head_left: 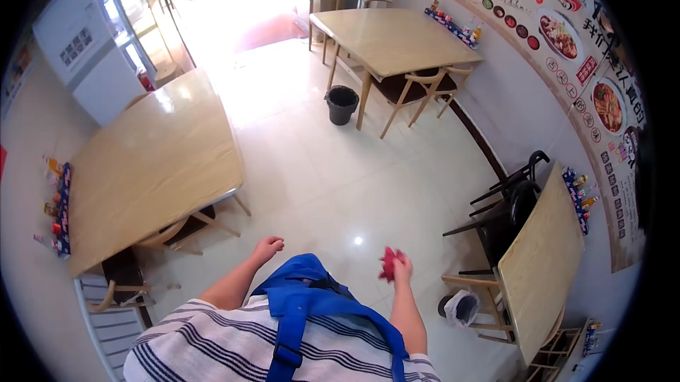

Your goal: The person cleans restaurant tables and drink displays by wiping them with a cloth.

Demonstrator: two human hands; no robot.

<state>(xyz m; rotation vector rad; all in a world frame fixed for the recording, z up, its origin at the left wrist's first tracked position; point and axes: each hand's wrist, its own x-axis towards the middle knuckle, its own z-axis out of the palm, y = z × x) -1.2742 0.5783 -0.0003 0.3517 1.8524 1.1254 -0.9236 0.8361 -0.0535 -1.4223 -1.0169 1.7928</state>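
My right hand (402, 269) is closed around a crumpled red cloth (388, 263), whose edges stick out to the left of the fingers. It hangs over the pale floor, apart from the furniture. My left hand (269, 248) is in the air in front of my body with its fingers curled in, and nothing shows in it. Between the two hands is the blue apron (301, 269) I wear over a striped shirt.
Wooden tables stand on the left (159, 162), ahead (382, 35) and on the right (542, 269), with chairs tucked around them. Blue condiment trays (64, 205) line the wall sides. A black bin (341, 106) and a lined bin (462, 308) stand on the floor.
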